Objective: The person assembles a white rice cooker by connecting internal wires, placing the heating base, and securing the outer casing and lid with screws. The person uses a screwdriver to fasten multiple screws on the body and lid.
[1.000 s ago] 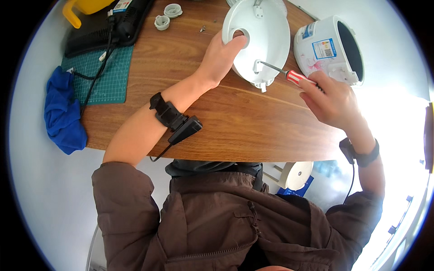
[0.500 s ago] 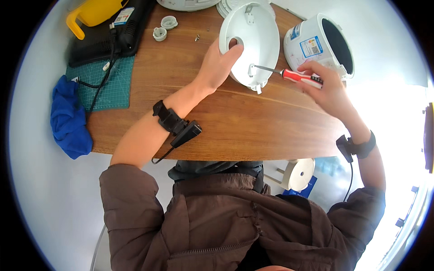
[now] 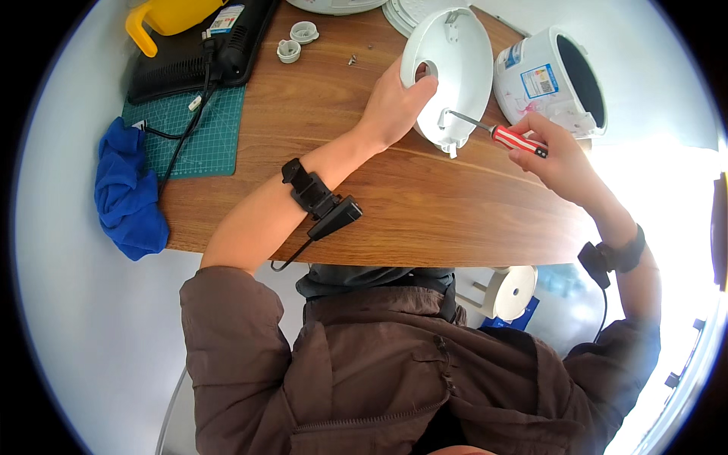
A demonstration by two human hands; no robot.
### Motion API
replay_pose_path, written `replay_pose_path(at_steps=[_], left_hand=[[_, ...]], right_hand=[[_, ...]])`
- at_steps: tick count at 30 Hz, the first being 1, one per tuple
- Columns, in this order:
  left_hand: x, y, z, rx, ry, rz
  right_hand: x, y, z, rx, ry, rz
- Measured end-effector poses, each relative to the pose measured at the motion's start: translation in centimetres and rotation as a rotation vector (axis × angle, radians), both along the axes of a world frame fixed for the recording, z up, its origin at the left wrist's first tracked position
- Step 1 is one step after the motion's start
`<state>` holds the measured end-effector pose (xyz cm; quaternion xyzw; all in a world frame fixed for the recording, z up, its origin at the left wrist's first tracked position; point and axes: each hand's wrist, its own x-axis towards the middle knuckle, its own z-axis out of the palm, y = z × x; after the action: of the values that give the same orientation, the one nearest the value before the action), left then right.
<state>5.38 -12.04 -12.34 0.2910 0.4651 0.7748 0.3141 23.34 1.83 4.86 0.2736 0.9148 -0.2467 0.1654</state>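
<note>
A white, bowl-shaped plastic cover point(image 3: 464, 72) is tilted up at the far middle of the table. My left hand point(image 3: 398, 106) grips it at the near left, the thumb bent over the rim of its round hole. A screwdriver point(image 3: 519, 142) with a red and white handle is pinched in the fingers of my right hand point(image 3: 557, 155). Its metal shaft slants left into the cover, and the tip meets a small white bracket point(image 3: 443, 117) near the cover's lower end. Whether a screw sits under the tip is too small to tell.
Right of the cover lies a white cylindrical housing point(image 3: 523, 83) with a dark inside. Two small white caps point(image 3: 304, 32) and some tiny metal screws point(image 3: 352, 60) rest to the left. Farther left are a green cutting mat point(image 3: 216, 144), a black device point(image 3: 171, 72), a yellow-handled object point(image 3: 178, 15) and a blue cloth point(image 3: 129, 205).
The whole view has shifted slightly, so everything appears farther right. The screwdriver's handle has turned in my right fingers, showing more stripes; its tip stays at the bracket. The left hand keeps its hold.
</note>
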Motion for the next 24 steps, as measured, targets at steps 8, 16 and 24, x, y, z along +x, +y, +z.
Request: replay_pose_path(at_steps=[8, 16, 24], left_hand=[[-1.6, -0.6, 0.0, -0.006, -0.092, -0.140], [-2.8, -0.6, -2.0, -0.242, 0.198, 0.128], [-6.6, -0.7, -0.8, -0.516, 0.821, 0.255]], right_hand=[[0.5, -1.2, 0.0, -0.009, -0.018, -0.045], [2.5, -2.0, -1.7, 0.077, 0.110, -0.024], [3.1, -2.6, -3.6, -0.219, 0.430, -0.225]])
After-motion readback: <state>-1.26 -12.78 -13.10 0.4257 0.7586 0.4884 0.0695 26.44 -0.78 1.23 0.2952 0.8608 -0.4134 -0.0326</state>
